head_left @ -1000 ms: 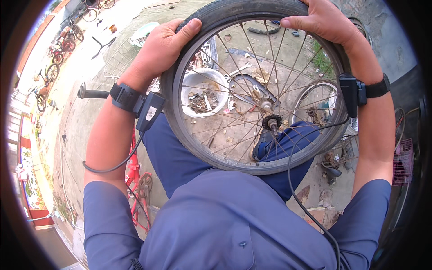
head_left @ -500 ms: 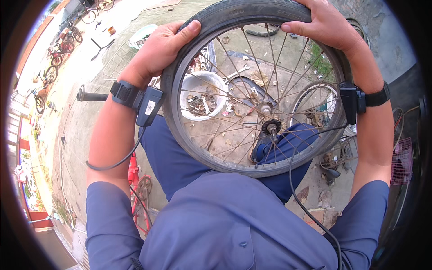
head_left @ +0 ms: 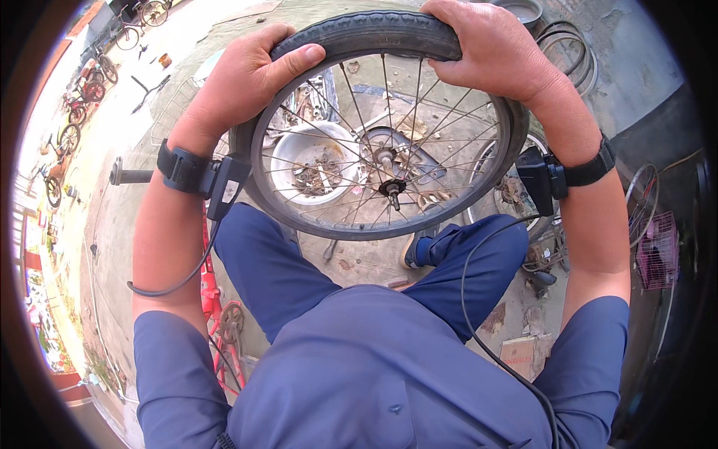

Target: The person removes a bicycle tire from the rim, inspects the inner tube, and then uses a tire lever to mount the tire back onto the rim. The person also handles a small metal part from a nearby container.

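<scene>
A spoked bicycle wheel [head_left: 393, 187] with a black tyre [head_left: 366, 36] is held up in front of me, its axle end pointing toward me. My left hand [head_left: 250, 75] is closed round the upper left of the tyre, the thumb lying along its near side. Further right on the top, my right hand [head_left: 490, 52] grips the tyre with the thumb on the inner edge by the rim. The fingertips of both hands are hidden behind the tyre. Below the wheel are my knees, spread apart.
Through the spokes show a white basin [head_left: 288, 161] of small metal parts and a dark curved piece [head_left: 422, 161] on the ground. A red bicycle frame [head_left: 212, 299] lies by my left leg. Loose tyres [head_left: 576, 49] and a pink wire cage [head_left: 658, 251] are at right; parked bicycles [head_left: 69, 138] at far left.
The wheel has moved left and away from my body, its lower edge now beyond my lap. Both hands have moved with it, and the right hand sits closer to the left.
</scene>
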The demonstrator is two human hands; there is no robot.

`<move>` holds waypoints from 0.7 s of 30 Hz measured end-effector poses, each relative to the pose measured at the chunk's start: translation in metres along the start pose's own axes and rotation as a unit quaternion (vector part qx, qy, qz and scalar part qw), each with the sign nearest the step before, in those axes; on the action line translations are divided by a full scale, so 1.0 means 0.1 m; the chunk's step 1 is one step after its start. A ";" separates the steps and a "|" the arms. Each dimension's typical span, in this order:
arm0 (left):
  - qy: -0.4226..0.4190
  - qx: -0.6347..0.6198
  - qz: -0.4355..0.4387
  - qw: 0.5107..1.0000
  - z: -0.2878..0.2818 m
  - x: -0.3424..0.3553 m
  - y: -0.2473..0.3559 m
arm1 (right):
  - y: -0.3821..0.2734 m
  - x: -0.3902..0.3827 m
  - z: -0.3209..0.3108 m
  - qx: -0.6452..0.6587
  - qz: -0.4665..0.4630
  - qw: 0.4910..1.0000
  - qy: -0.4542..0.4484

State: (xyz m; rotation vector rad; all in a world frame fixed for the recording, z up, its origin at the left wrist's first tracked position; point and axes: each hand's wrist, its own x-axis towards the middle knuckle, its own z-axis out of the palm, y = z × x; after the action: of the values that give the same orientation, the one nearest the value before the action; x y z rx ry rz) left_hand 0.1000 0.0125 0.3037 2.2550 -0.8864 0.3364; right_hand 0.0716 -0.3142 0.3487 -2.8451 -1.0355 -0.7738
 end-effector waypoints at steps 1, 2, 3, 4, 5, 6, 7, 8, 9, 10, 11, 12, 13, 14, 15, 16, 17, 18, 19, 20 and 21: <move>0.011 0.001 0.007 1.000 0.09 -0.02 -0.03 | -0.06 -0.09 0.16 -0.050 -0.033 0.997 0.043; 0.010 0.008 0.021 1.000 0.17 -0.03 -0.06 | -0.05 -0.14 0.26 -0.034 -0.008 0.999 0.025; 0.008 0.016 0.029 0.999 0.25 -0.05 -0.10 | -0.05 -0.21 0.34 -0.019 -0.014 0.999 0.023; 0.010 0.021 0.039 0.999 0.31 -0.06 -0.15 | -0.04 -0.27 0.42 -0.009 -0.004 1.000 0.008; 0.002 0.030 0.017 0.999 0.38 -0.06 -0.20 | -0.04 -0.34 0.51 0.006 0.007 1.000 -0.001; -0.004 0.032 0.014 0.999 0.46 -0.06 -0.24 | -0.05 -0.41 0.60 0.013 0.011 1.000 0.007; -0.008 0.029 0.015 0.999 0.54 -0.06 -0.30 | -0.05 -0.45 0.70 0.020 0.013 1.000 0.014; -0.012 0.024 0.014 1.000 0.63 -0.07 -0.36 | -0.06 -0.51 0.80 0.027 0.019 0.999 0.017; -0.032 0.011 -0.008 0.999 0.71 -0.09 -0.41 | -0.08 -0.58 0.90 0.035 0.030 0.999 0.004; -0.035 0.015 -0.002 0.999 0.78 -0.11 -0.46 | -0.11 -0.64 1.00 0.054 0.047 0.997 0.005; -0.039 0.018 0.002 0.999 0.86 -0.14 -0.50 | -0.13 -0.71 1.08 0.070 0.057 0.996 -0.001; -0.044 0.022 0.006 0.999 0.93 -0.16 -0.54 | -0.14 -0.78 1.16 0.086 0.069 0.994 -0.011; -0.062 0.019 0.003 0.998 0.98 -0.17 -0.58 | -0.17 -0.83 1.24 0.090 0.079 0.993 -0.016; -0.064 0.016 0.000 0.998 1.04 -0.19 -0.61 | -0.18 -0.88 1.31 0.095 0.084 0.992 -0.015; -0.066 0.013 -0.003 0.998 1.11 -0.19 -0.64 | -0.18 -0.91 1.37 0.097 0.095 0.990 -0.021; -0.068 0.009 -0.007 0.998 1.17 -0.21 -0.66 | -0.18 -0.95 1.42 0.096 0.094 0.991 -0.009; -0.080 0.003 -0.021 0.997 1.23 -0.23 -0.69 | -0.18 -0.99 1.47 0.094 0.100 0.990 -0.006; -0.060 0.017 -0.007 0.998 1.28 -0.25 -0.73 | -0.18 -1.03 1.51 0.091 0.106 0.990 -0.004; -0.041 0.030 0.007 0.999 1.34 -0.26 -0.78 | -0.16 -1.05 1.56 0.099 0.120 0.988 -0.002; -0.016 0.041 0.028 0.999 1.38 -0.28 -0.85 | -0.15 -1.09 1.59 0.090 0.128 0.988 -0.012; 0.016 0.025 0.028 0.999 1.41 -0.33 -0.92 | -0.13 -1.12 1.62 0.079 0.137 0.987 -0.021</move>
State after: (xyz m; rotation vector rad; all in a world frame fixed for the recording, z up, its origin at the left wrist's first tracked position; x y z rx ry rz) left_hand 0.1369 -0.0175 0.1386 2.2685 -0.9343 0.4232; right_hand 0.0621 -0.3424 0.1533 -2.7933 -0.6551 -0.5825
